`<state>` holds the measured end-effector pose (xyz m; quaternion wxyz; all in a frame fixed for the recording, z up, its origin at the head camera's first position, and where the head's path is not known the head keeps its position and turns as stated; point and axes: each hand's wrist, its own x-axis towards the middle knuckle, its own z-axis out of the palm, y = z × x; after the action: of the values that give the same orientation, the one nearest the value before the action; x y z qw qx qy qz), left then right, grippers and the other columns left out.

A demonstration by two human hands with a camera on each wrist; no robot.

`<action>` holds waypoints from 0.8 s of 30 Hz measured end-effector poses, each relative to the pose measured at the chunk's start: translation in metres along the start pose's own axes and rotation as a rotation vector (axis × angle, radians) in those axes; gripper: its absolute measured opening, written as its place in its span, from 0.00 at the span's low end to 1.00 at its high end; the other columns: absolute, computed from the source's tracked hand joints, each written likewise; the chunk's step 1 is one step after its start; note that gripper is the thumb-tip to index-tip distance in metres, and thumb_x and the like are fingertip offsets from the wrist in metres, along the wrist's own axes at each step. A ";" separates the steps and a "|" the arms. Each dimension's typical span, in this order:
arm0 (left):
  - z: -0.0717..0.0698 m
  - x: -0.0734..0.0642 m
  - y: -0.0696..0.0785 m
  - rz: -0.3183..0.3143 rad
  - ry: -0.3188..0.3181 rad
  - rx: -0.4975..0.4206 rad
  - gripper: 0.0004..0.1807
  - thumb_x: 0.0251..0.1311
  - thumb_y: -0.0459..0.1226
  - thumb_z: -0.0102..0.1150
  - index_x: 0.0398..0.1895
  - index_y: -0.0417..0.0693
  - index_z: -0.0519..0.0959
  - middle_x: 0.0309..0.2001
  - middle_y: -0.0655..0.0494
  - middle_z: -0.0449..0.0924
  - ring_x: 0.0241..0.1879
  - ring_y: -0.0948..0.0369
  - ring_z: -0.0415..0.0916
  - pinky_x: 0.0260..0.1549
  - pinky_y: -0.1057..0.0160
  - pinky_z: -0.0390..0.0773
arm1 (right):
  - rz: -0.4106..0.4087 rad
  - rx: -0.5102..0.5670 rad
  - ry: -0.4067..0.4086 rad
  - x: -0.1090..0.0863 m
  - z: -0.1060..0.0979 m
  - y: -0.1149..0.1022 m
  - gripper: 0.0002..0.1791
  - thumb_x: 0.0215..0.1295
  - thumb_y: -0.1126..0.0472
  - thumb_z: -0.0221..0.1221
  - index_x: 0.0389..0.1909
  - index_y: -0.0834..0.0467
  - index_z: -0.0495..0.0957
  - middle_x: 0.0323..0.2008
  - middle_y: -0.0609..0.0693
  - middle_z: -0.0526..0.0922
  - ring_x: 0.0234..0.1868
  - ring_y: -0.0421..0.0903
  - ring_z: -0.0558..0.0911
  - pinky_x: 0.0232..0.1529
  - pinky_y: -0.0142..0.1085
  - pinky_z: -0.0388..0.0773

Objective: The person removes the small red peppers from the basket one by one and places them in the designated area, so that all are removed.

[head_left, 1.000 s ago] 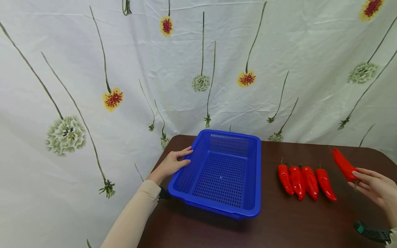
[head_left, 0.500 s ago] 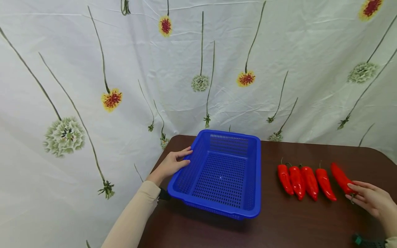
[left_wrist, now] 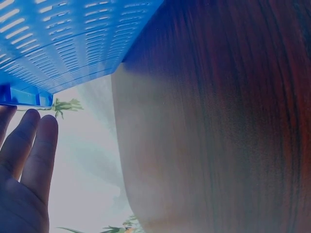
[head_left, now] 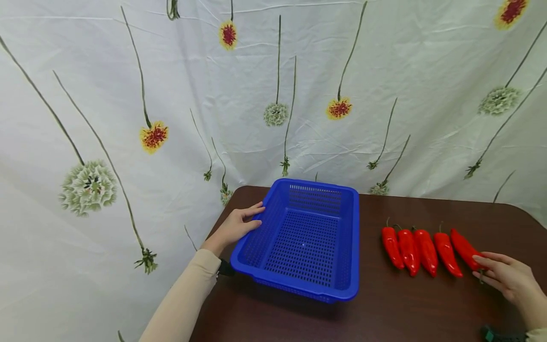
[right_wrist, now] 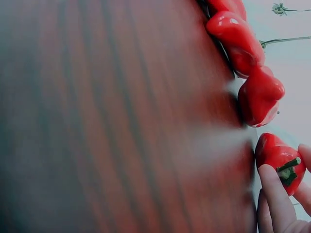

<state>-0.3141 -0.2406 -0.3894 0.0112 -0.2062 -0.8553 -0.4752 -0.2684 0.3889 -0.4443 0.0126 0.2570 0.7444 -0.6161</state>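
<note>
Against the left rim of a blue plastic basket (head_left: 301, 244), my left hand (head_left: 232, 229) has its thumb and index finger over the edge in the head view. The left wrist view has other fingers (left_wrist: 43, 155) of that hand straight, their tips right under the rim. At the far right, my right hand (head_left: 506, 276) pinches a red pepper (head_left: 465, 248) near its stem end. In the right wrist view, the green stem (right_wrist: 289, 171) shows between thumb and fingers. Several more red peppers (head_left: 425, 251) lie side by side just left of the held one.
The basket stands on a dark wood-grain table (head_left: 397, 304). Behind the table hangs a pale cloth (head_left: 239, 85) with printed flowers.
My right hand has lowered the red pepper toward the table and moved it left, beside the row of peppers. The left hand and the basket have stayed in place.
</note>
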 end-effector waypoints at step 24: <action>-0.002 -0.003 0.010 -0.020 -0.014 0.006 0.24 0.57 0.37 0.54 0.59 0.46 0.68 0.65 0.55 0.59 0.66 0.54 0.52 0.53 0.50 0.68 | -0.041 -0.178 -0.037 -0.015 0.002 -0.007 0.54 0.45 0.43 0.64 0.63 0.73 0.49 0.35 0.53 0.73 0.22 0.32 0.75 0.32 0.40 0.80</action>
<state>-0.3080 -0.2389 -0.3808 0.0010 -0.2009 -0.8588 -0.4712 -0.2587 0.3807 -0.4334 0.0369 0.2282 0.8011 -0.5522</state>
